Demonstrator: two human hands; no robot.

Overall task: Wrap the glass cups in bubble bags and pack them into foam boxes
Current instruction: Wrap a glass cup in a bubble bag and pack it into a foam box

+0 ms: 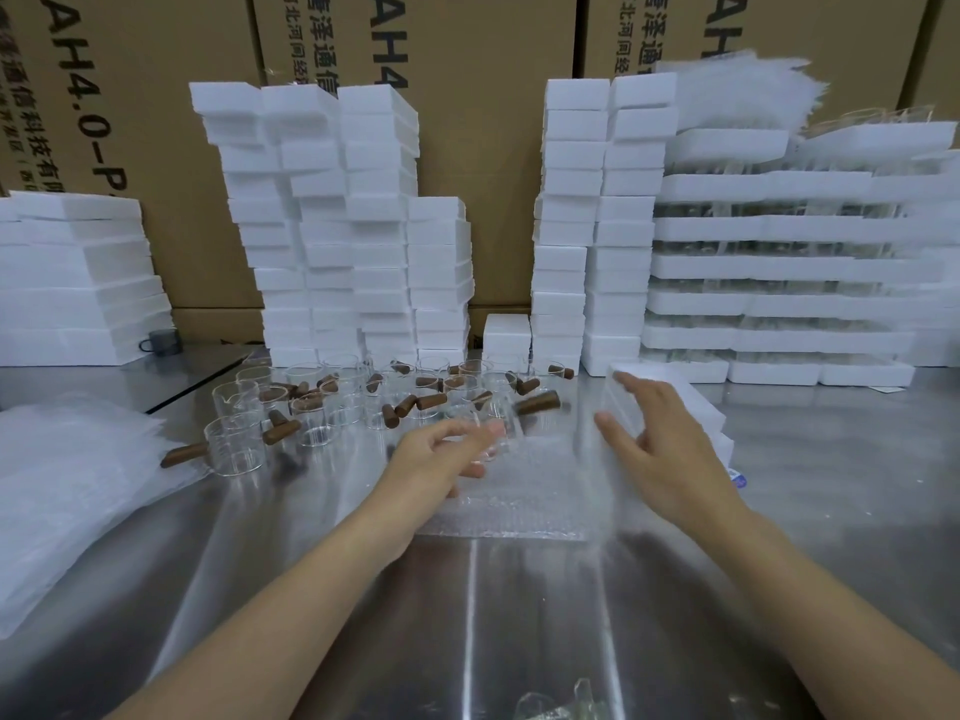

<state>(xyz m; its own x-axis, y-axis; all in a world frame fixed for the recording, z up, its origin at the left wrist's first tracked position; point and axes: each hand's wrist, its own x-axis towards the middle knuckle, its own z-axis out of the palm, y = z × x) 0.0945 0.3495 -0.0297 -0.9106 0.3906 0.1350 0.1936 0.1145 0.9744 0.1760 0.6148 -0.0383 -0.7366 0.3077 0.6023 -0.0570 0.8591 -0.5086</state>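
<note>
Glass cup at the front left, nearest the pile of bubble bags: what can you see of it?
The glass cup is short, clear, straight-walled and open-topped, standing upright on the steel table. A brown, wood-looking stick handle juts from its side to the left, its tip near the pile of bubble bags. Another cup's handle lies close on its right; contact is unclear. The left hand and right hand are both away from it.

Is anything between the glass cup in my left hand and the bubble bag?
Nothing visible. The glass cup in the left hand is already at the far edge of the bubble bag on the table; the right hand is at its right side.
</note>
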